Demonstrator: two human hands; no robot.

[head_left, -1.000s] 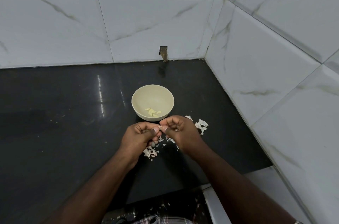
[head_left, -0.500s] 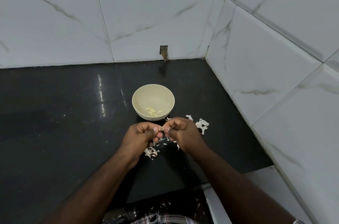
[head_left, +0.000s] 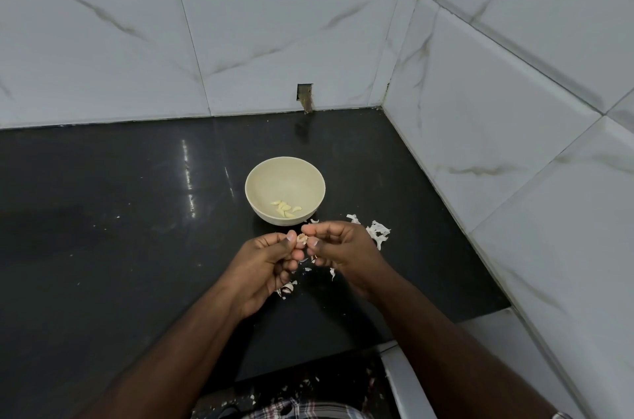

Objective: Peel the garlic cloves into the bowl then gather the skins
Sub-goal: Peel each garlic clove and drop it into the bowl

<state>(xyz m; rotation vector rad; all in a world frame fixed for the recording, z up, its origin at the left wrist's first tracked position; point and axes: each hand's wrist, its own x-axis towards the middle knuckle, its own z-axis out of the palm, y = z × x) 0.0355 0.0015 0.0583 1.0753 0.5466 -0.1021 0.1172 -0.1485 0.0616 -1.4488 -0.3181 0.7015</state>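
Two hands meet just in front of me over the dark surface (head_left: 103, 247), and between them sits one garlic clove (head_left: 302, 238), still partly in its brownish skin as far as I can tell. My left hand (head_left: 264, 267) curls its fingers (head_left: 291, 237) round the clove from the left, thumb tip pressed to it, which I read as the steadying grip. My right hand (head_left: 343, 247) pinches the clove's other side with thumb and forefinger, placed, I judge, to pick the skin away. Both hands hang above the surface rather than resting on it, so loose flakes fall straight down: small skins (head_left: 287, 288) lie under and between my wrists, and a larger heap of skins (head_left: 377, 233) sits just right of the right hand. Holding the work this close to the bowl (head_left: 317, 178) makes sense to me, since a bare clove only needs a short forward drop. That bowl stands just beyond my fingertips, upright, with a few peeled cloves (head_left: 286, 209) lying at its bottom. Room is uneven: to the left the surface runs wide and open, while on the right the tiled side wall (head_left: 514, 144) closes in near the heap, and the back wall (head_left: 240, 41) stands well beyond the bowl. Nearest me the surface's front edge drops away under my forearms, with scraps visible below, so gathering should sweep inward.
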